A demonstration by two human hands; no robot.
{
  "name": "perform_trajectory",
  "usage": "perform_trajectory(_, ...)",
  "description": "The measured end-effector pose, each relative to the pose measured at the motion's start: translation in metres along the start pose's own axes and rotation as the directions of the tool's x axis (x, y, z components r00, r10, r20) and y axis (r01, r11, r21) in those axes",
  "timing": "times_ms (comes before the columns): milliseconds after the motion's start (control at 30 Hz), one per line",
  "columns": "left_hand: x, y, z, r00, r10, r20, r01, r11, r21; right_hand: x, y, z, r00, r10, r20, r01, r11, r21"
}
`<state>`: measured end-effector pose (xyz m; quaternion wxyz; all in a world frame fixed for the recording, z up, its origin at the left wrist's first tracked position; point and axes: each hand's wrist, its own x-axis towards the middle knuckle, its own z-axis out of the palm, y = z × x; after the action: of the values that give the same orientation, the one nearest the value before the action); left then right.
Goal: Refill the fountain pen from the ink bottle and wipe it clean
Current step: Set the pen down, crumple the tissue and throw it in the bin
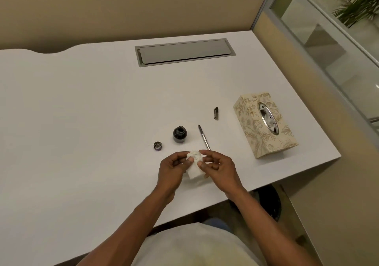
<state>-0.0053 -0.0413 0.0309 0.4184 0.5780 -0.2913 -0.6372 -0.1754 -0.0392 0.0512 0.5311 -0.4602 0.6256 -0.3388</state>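
A crumpled white tissue point(194, 166) is pinched between my left hand point(174, 170) and my right hand point(218, 168), just above the white desk point(82, 122). The fountain pen point(204, 137) lies uncapped on the desk beyond my right hand, nib pointing away from me. Left of it stands the dark ink bottle point(179, 134) with its mouth open. The bottle's lid point(158, 145) rests on the desk further left. The pen's cap point(216, 113) lies apart, toward the tissue box.
A floral tissue box point(264, 126) sits at the right, near the desk's right edge. A grey cable hatch point(184, 52) is set into the desk at the back. A partition wall and glass panel stand to the right.
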Motion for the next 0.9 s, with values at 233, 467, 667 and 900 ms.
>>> perform_trajectory(233,-0.006,-0.010,-0.010,0.995,-0.004,0.102,-0.002,0.998,0.062,-0.016,0.012,0.008,0.998,0.046,-0.041,-0.042,0.996,0.074)
perform_trajectory(467,-0.018,0.000,-0.001,0.965,0.018,0.262,-0.078,0.973,0.218,-0.029,0.011,-0.001,0.986,0.045,-0.163,-0.020,0.989,0.149)
perform_trajectory(667,-0.029,0.009,0.042,0.981,-0.004,0.195,-0.037,0.978,0.206,-0.041,0.017,-0.030,0.969,-0.025,-0.246,0.046,0.996,0.082)
perform_trajectory(900,-0.038,0.001,0.107,0.959,0.009,0.282,-0.083,0.965,0.250,-0.067,0.035,-0.090,0.942,-0.030,-0.334,0.091,0.982,0.167)
